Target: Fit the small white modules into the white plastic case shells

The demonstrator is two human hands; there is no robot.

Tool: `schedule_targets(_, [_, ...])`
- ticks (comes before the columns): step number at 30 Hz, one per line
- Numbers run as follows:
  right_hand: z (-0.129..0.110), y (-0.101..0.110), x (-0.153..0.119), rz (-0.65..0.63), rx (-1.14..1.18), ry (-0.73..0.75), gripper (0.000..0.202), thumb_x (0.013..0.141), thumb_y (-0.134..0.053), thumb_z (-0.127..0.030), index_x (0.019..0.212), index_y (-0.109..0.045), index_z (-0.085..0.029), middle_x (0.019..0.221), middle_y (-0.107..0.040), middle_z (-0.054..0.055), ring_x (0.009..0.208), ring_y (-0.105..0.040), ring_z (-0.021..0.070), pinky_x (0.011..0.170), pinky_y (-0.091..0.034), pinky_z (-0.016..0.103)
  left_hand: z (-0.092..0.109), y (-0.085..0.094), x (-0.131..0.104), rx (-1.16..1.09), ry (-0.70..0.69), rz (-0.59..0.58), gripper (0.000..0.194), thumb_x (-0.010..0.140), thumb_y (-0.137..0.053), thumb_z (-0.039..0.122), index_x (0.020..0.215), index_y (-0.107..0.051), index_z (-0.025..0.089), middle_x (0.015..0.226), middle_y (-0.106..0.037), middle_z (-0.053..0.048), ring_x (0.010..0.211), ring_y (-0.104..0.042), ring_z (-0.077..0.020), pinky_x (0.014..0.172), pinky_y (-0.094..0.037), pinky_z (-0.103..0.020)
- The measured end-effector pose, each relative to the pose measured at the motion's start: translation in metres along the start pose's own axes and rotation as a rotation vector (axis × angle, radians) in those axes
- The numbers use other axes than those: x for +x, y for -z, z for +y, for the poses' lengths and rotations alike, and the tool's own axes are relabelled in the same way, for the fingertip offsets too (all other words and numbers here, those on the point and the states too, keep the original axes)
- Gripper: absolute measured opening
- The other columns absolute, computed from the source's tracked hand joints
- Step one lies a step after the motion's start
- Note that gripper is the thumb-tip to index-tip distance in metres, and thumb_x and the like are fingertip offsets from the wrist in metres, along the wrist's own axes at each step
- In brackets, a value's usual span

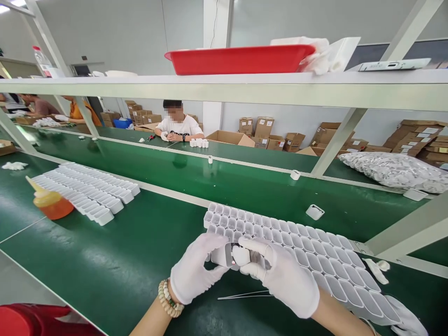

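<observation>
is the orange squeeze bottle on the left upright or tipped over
Tipped over. The orange bottle lies on its side on the green belt, its nozzle pointing up and left, beside the white cases.

the white piece (224, 255) between the left hand (196, 270) and right hand (280, 277) is mostly covered by gloved fingers. a red object (31, 319) is cut off at the near left corner. the far co-worker (178, 125) has a blurred face; box labels (429, 130) at far right are too small to read.

Bright, even overhead light; soft glare on green belt (115, 261); wide-angle edge distortion.
</observation>
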State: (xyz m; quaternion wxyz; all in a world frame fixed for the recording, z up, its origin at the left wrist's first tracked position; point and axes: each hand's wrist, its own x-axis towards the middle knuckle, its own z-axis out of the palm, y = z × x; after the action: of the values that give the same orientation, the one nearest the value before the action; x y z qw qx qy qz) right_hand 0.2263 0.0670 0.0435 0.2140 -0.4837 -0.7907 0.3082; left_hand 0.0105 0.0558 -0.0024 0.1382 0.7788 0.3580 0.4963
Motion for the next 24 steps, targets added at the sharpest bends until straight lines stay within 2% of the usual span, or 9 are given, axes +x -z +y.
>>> schedule_targets(5, [-0.001, -0.002, -0.002, -0.030, -0.033, 0.009, 0.033, 0.085, -0.056, -0.027, 0.115, -0.068, -0.029, 0.103, -0.072, 0.004, 0.096, -0.064, 0.0264, 0.087, -0.053, 0.044, 0.002, 0.001, 0.001, 0.019, -0.006, 0.003, 0.048, 0.078, -0.068, 0.006, 0.121, -0.056, 0.025, 0.111, -0.066, -0.006, 0.101, -0.065, -0.0192, 0.082, -0.058, -0.029])
schedule_targets(10, [-0.013, -0.001, -0.005, -0.086, -0.028, -0.117, 0.030, 0.086, -0.053, -0.029, 0.114, -0.066, -0.033, 0.105, -0.069, 0.002, 0.097, -0.061, 0.0253, 0.086, -0.052, 0.043, 0.006, 0.003, 0.002, 0.030, -0.018, 0.005, 0.044, 0.080, -0.068, 0.010, 0.120, -0.056, 0.025, 0.108, -0.067, -0.006, 0.101, -0.066, -0.0205, 0.084, -0.058, -0.032])
schedule_targets(15, [-0.024, 0.001, -0.007, -0.108, -0.069, -0.078, 0.015, 0.088, -0.048, -0.027, 0.089, -0.064, -0.027, 0.094, -0.065, 0.001, 0.087, -0.059, 0.0215, 0.075, -0.051, 0.036, 0.013, 0.006, 0.007, 0.008, -0.066, -0.016, 0.042, 0.082, -0.065, 0.008, 0.119, -0.054, 0.025, 0.092, -0.070, -0.002, 0.092, -0.067, -0.0188, 0.084, -0.056, -0.032])
schedule_targets(18, [-0.028, 0.001, -0.005, -0.120, -0.082, -0.053, 0.016, 0.089, -0.047, -0.025, 0.081, -0.060, -0.026, 0.086, -0.062, -0.001, 0.080, -0.058, 0.0191, 0.072, -0.050, 0.033, 0.014, 0.006, 0.008, 0.008, -0.071, -0.036, 0.043, 0.082, -0.064, 0.007, 0.119, -0.053, 0.025, 0.096, -0.070, -0.003, 0.093, -0.067, -0.0194, 0.085, -0.056, -0.033])
schedule_targets(21, [-0.026, -0.001, -0.003, -0.130, -0.061, -0.054, 0.016, 0.088, -0.048, -0.024, 0.092, -0.063, -0.028, 0.088, -0.063, 0.000, 0.082, -0.060, 0.0197, 0.076, -0.051, 0.034, 0.014, 0.005, 0.006, 0.000, -0.046, -0.049, 0.044, 0.080, -0.064, 0.006, 0.119, -0.054, 0.025, 0.100, -0.069, -0.004, 0.094, -0.067, -0.0193, 0.085, -0.056, -0.033])
schedule_targets(24, [-0.021, -0.007, -0.002, -0.108, 0.018, -0.063, 0.034, 0.085, -0.052, -0.024, 0.117, -0.061, -0.030, 0.097, -0.067, 0.001, 0.091, -0.063, 0.0220, 0.082, -0.052, 0.037, 0.012, 0.004, 0.003, -0.017, -0.018, -0.034, 0.042, 0.080, -0.064, 0.007, 0.117, -0.054, 0.026, 0.100, -0.068, -0.004, 0.093, -0.067, -0.0192, 0.083, -0.057, -0.033])
